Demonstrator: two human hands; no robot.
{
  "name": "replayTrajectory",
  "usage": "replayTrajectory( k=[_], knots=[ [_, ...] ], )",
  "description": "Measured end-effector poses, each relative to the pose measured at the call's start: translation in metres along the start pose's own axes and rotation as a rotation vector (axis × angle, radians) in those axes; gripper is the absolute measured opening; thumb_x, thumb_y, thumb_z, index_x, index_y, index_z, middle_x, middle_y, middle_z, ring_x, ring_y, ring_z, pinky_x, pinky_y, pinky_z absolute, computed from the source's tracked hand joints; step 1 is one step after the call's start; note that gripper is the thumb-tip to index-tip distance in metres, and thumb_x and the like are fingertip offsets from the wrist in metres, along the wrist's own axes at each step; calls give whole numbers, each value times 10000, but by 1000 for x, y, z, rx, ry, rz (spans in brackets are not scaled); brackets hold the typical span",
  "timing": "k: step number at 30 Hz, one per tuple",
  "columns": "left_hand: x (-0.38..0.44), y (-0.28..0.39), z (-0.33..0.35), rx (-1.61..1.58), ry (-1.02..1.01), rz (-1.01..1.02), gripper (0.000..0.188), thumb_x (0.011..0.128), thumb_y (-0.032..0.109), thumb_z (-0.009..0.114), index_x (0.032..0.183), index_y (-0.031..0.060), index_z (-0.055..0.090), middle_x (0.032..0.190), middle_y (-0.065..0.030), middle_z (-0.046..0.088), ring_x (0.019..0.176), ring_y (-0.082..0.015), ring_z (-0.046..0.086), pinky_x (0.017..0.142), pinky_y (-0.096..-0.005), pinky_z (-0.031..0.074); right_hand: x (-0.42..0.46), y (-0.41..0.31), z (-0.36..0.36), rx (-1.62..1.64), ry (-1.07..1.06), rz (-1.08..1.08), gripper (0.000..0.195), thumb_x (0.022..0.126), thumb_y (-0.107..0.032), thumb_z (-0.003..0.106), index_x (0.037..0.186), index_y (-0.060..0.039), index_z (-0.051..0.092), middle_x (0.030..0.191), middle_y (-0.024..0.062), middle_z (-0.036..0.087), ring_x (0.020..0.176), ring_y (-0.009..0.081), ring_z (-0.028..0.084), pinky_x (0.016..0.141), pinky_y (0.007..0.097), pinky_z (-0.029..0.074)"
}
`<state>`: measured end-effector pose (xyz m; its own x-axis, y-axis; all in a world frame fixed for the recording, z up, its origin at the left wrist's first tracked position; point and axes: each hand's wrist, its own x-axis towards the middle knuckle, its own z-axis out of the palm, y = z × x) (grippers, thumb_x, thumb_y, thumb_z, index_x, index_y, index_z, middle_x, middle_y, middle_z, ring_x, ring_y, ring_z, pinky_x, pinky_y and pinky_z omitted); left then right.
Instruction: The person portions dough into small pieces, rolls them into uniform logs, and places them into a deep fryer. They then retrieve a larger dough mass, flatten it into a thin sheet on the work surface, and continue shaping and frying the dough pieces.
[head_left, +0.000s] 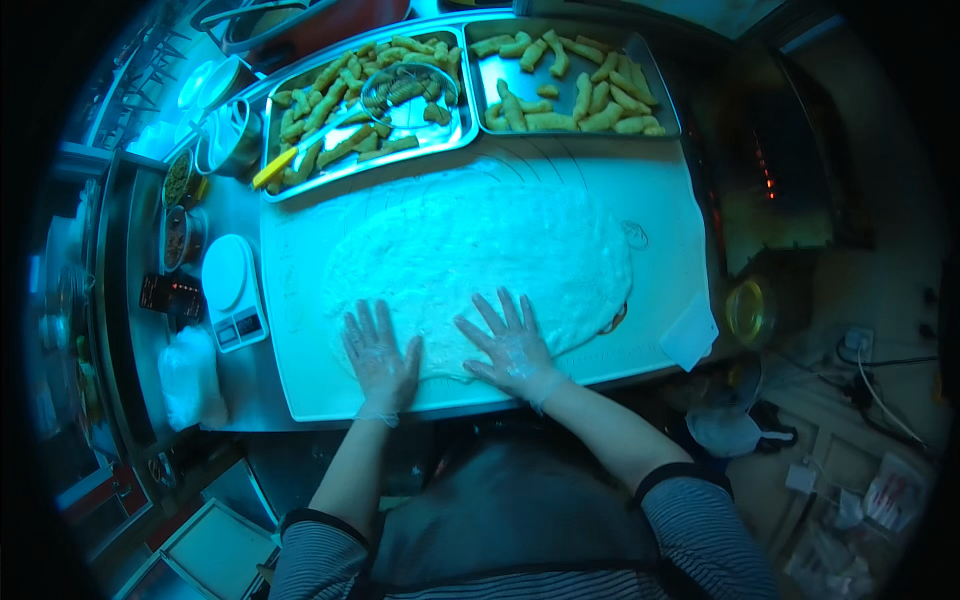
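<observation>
A broad, flattened oval sheet of pale dough (480, 247) lies on a light mat (675, 247) with printed markings. My left hand (381, 364), in a thin clear glove, rests flat with fingers spread on the dough's near left part. On its near edge, right of the middle, lies my right hand (514, 349), gloved the same way, palm down and fingers apart. Neither hand grips anything. A small brownish spot shows at the dough's lower right edge. At the mat's lower right corner is a white flat scraper (690, 335).
Behind the dough stand two metal trays (375, 166) (670, 82) of fried dough sticks, the left one also holding a wire strainer (409, 91) with a yellow handle. Left are a white kitchen scale (232, 289), a phone (171, 295), a plastic bag (187, 379) and filled bowls (177, 238).
</observation>
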<state>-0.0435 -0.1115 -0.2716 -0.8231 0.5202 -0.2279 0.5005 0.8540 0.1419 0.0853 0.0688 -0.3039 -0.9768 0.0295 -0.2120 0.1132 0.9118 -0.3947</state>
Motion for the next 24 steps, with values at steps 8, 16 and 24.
replayTrajectory(
  k=[8, 16, 24],
  knots=[
    [-1, 76, 38, -182, -35, 313, 877, 907, 591, 488, 1551, 126, 117, 1599, -206, 24, 1465, -430, -17, 1159, -566, -9, -8, 24, -49, -208, 159, 336, 680, 954, -489, 451, 1521, -160, 273, 1584, 155, 190, 1453, 452, 61, 1140, 626, 20],
    [-4, 21, 25, -113, 105, 192, 881, 894, 493, 581, 1547, 108, 132, 1589, -233, 63, 1459, -446, 30, 1149, -585, 47, -43, 92, -32, 2, 459, 409, 775, 952, -498, 452, 1536, -78, 165, 1590, 209, 94, 1455, 440, 68, 1153, 595, 31],
    [29, -52, 14, -45, 172, -10, 788, 950, 442, 509, 1533, 49, 153, 1585, -230, 95, 1463, -419, 68, 1169, -542, 50, -27, 133, -68, 190, 374, 550, 780, 990, -474, 382, 1528, -9, 62, 1579, 248, 88, 1464, 415, 64, 1170, 554, 10]
  ],
)
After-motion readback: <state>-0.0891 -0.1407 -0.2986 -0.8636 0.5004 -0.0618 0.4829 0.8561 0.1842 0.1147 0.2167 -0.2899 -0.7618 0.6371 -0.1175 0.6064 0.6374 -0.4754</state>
